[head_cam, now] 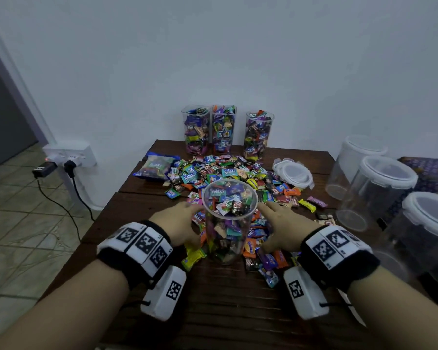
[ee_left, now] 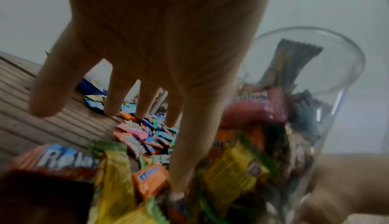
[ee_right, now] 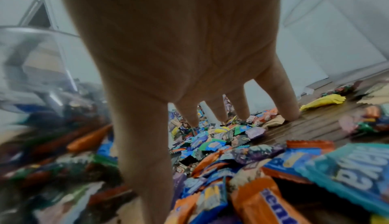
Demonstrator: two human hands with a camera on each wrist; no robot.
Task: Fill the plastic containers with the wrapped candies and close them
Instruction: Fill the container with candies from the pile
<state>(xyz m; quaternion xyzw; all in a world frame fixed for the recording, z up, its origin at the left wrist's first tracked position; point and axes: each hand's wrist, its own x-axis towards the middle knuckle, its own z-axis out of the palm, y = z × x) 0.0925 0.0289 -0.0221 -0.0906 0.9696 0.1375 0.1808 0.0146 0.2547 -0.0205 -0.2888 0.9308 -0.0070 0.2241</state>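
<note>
A clear round container (head_cam: 230,223) stands open-topped in the middle of the table, filled almost to the rim with wrapped candies. Loose wrapped candies (head_cam: 228,173) lie heaped behind and around it. My left hand (head_cam: 178,221) is just left of the container, fingers spread and straight over the candies (ee_left: 143,137), thumb down along the container wall (ee_left: 311,111). My right hand (head_cam: 280,221) mirrors it on the right side, with spread fingertips (ee_right: 291,111) touching the table and the candies (ee_right: 231,152). Neither hand holds anything.
Three filled, lidless containers (head_cam: 221,130) stand at the table's back edge by the wall. A stack of white-rimmed lids (head_cam: 293,173) lies at the back right. Empty lidded containers (head_cam: 379,188) stand to the right. A blue candy bag (head_cam: 154,166) lies at the back left.
</note>
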